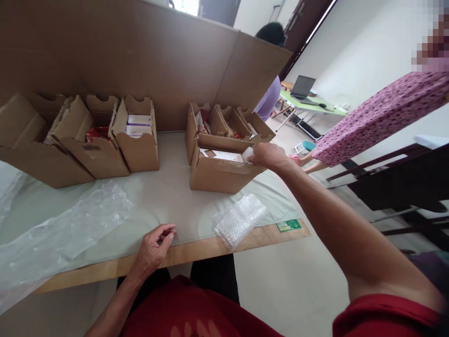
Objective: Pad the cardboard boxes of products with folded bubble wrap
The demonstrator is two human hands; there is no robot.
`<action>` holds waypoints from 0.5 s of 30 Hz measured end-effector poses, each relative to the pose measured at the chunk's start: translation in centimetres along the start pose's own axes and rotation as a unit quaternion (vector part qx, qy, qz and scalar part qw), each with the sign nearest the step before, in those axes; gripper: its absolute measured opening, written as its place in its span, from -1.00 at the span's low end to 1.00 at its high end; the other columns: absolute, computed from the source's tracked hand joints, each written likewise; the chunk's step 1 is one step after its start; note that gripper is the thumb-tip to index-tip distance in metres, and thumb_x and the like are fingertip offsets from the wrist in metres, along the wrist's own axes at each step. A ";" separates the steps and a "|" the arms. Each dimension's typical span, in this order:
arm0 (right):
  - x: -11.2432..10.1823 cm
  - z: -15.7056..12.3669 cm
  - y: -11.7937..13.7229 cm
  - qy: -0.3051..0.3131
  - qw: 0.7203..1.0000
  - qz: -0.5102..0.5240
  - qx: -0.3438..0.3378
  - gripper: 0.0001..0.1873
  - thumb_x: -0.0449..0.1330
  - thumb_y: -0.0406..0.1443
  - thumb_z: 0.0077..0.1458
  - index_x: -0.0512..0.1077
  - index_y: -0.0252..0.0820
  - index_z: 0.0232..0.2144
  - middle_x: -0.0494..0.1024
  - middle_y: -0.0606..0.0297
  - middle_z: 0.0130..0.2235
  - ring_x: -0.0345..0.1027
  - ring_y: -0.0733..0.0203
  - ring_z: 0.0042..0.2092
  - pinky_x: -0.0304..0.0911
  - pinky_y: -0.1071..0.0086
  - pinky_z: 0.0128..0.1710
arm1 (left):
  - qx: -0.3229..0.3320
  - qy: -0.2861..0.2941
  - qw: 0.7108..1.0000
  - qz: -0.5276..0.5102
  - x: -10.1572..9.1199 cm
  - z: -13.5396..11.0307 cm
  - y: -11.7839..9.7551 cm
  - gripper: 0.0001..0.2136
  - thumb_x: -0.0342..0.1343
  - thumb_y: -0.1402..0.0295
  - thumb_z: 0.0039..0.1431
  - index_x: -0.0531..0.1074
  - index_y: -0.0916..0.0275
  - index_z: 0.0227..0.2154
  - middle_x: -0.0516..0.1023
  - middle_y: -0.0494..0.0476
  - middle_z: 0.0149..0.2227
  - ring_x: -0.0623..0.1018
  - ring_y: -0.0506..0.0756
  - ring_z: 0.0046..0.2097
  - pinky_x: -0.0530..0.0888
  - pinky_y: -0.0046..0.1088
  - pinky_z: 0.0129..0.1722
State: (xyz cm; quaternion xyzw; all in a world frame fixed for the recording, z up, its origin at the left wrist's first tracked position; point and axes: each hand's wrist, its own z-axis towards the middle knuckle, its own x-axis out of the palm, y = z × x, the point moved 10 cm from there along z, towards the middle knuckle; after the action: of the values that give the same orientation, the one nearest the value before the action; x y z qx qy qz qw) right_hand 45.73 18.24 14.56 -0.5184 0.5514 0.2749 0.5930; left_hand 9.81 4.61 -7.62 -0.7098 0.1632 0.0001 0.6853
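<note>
Three open boxes (pixel 105 161) at left, plastic sheet (pixel 70 229) hanging over the table's wooden edge (pixel 115 270); left hand (pixel 156 245) near that edge, half-curled with fingers loose, cloth (pixel 171 182) running back between box groups. Front box (pixel 224 177) at right: plain brown, upright, open-topped, white contents (pixel 228 156), bubble wrap (pixel 240 220) overlapping the edge before it. Right hand (pixel 269 157) at its right end, touching a whitish bundle (pixel 247 154), can't tell if clamped.

A packing workroom, judging by the cardboard boxes (pixel 224 177), bubble wrap (pixel 242 220) and laptop (pixel 302 89).
</note>
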 end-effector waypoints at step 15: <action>2.6 1.6 2.9 0.051 0.994 -0.015 -0.099 -0.55 0.16 -0.41 0.10 0.56 -0.50 0.03 0.61 -0.28 0.01 0.54 -0.16 0.04 0.39 0.27 -0.08 | 0.002 0.011 1.000 0.008 0.2 -0.2 0.2 -0.69 0.11 0.15 0.22 0.59 0.22 -0.12 0.71 0.20 -0.22 0.69 0.15 -0.19 0.62 -0.36 -0.19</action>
State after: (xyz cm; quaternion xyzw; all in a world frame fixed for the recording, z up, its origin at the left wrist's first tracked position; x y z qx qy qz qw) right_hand 44.32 19.94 11.00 -0.5961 0.5433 0.2919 0.5141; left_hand 9.94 4.39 -7.86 -0.7073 0.1762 -0.0021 0.6846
